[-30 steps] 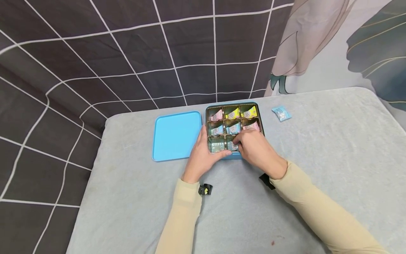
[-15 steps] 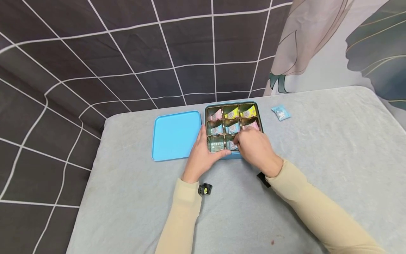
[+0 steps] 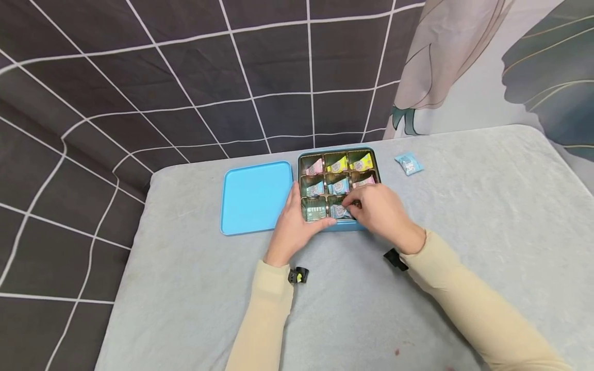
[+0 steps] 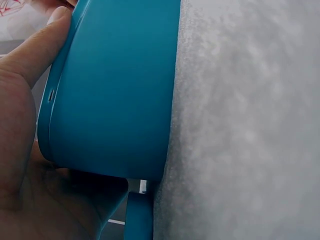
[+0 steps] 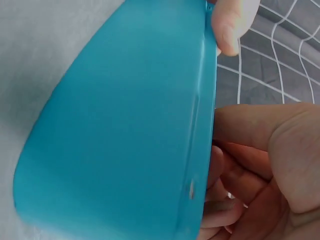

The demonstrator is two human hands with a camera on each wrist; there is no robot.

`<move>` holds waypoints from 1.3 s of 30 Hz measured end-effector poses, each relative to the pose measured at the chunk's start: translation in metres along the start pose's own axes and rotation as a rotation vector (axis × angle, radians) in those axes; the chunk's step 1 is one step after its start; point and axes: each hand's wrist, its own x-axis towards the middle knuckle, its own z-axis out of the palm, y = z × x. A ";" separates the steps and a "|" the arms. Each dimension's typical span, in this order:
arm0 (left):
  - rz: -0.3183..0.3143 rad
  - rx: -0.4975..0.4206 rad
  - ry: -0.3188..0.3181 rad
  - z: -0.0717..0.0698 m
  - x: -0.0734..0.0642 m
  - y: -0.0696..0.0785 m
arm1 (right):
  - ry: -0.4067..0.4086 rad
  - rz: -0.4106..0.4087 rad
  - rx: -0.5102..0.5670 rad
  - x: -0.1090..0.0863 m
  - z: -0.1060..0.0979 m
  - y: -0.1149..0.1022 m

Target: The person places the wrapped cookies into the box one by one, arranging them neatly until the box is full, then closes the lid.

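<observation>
A blue tin box (image 3: 345, 225) stands on the cloth-covered table, its gold tray split into several compartments. Wrapped candies in pink, yellow and blue sit in the back and middle rows. My left hand (image 3: 294, 226) holds the box at its front left corner, thumb along the front rim and fingers against the left side. My right hand (image 3: 384, 212) reaches over the front right part, and its thumb and forefinger pinch a pale blue wrapped candy (image 3: 338, 211) in the front middle compartment. The front right compartment is hidden beneath that hand. In the right wrist view, the box wall (image 5: 120, 120) covers the fingertips.
The blue lid (image 3: 255, 198) lies flat just left of the box. One loose blue candy (image 3: 409, 164) lies on the table (image 3: 199, 288) to the right of the box. A dark gridded curtain (image 3: 195, 77) hangs behind and at the left.
My right hand has drawn slightly back to the right, and more of the candy in the front middle compartment shows. The left hand stays on the box.
</observation>
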 end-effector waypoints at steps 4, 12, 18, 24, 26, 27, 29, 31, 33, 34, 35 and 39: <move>0.001 0.006 -0.001 -0.001 0.000 0.001 | 0.106 -0.027 0.045 -0.002 -0.004 0.009; 0.009 0.008 0.003 -0.001 0.000 0.001 | 0.299 0.018 0.088 -0.004 -0.015 0.029; 0.003 0.009 -0.008 -0.002 -0.001 0.002 | 0.296 0.057 0.060 -0.003 -0.024 0.042; 0.006 0.006 -0.008 -0.002 -0.001 0.002 | 0.307 0.093 0.033 0.003 -0.033 0.060; 0.003 0.007 -0.005 -0.002 -0.001 0.002 | 0.302 0.124 0.027 0.006 -0.036 0.067; 0.001 0.007 -0.005 -0.002 -0.001 0.002 | 0.293 0.145 0.023 0.008 -0.036 0.071; -0.002 0.009 -0.006 -0.001 -0.001 0.002 | 0.266 0.196 0.020 0.011 -0.038 0.077; -0.001 0.009 -0.007 -0.001 -0.001 0.002 | 0.231 0.238 0.011 0.013 -0.039 0.082; -0.001 0.008 -0.009 -0.001 0.000 0.002 | 0.198 0.268 -0.006 0.016 -0.040 0.085; -0.001 0.009 -0.009 0.000 0.000 0.001 | 0.186 0.279 -0.015 0.018 -0.041 0.087; -0.002 0.009 -0.008 0.000 0.000 0.001 | 0.175 0.284 -0.026 0.020 -0.041 0.088; -0.002 0.011 -0.003 0.000 0.000 0.000 | 0.125 0.318 -0.070 0.028 -0.043 0.095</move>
